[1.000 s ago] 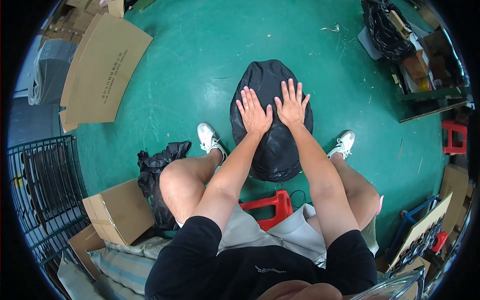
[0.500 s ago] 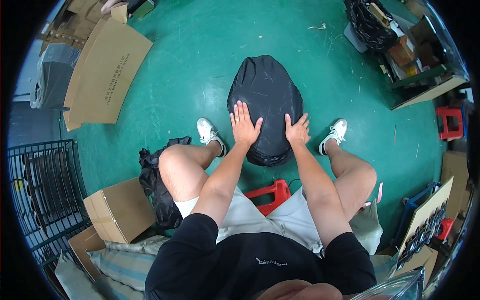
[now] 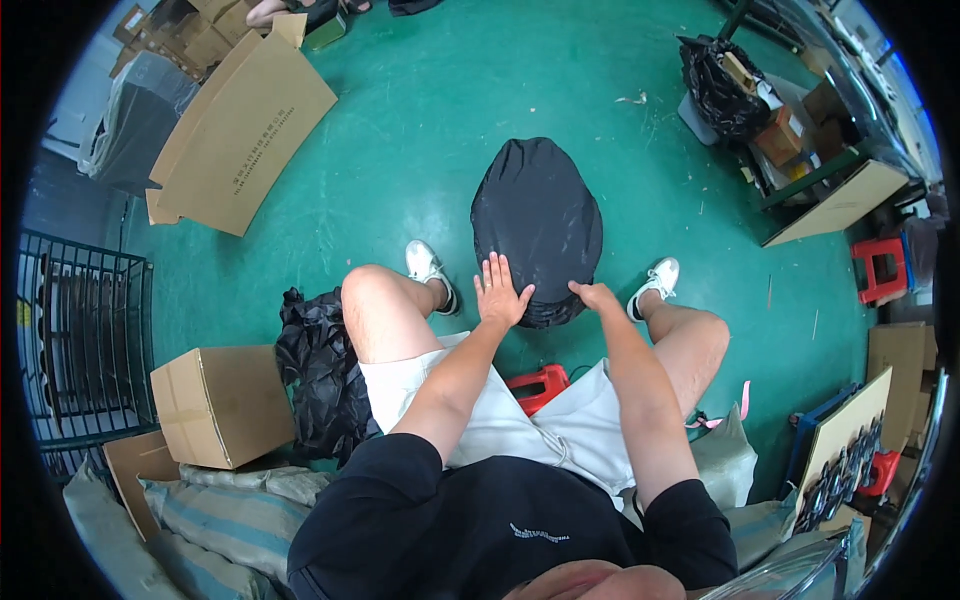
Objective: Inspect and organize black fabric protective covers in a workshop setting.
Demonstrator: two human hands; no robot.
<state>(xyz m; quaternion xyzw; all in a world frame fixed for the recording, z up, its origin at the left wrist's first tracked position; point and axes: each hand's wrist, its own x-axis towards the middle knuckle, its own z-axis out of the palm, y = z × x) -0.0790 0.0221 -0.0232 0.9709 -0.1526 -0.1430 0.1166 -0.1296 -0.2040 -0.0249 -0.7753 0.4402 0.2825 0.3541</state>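
A rounded black cushion-like object wrapped in dark plastic [image 3: 538, 215] lies on the green floor between my feet. My left hand [image 3: 499, 293] rests flat on its near edge, fingers spread. At the near right rim, my right hand [image 3: 596, 296] curls its fingers over the edge of the black object. I sit on a low red stool [image 3: 535, 384] with my knees apart.
A heap of black plastic [image 3: 320, 365] and a closed cardboard box [image 3: 225, 405] sit at my left. Flattened cardboard [image 3: 245, 130] lies far left, beside a black wire rack [image 3: 70, 345]. A full black bag [image 3: 722, 85], boxes and red stools [image 3: 880, 270] stand at right.
Both hands slid back from the middle of the black object to its near edge. The right hand went from flat to curled over the rim.
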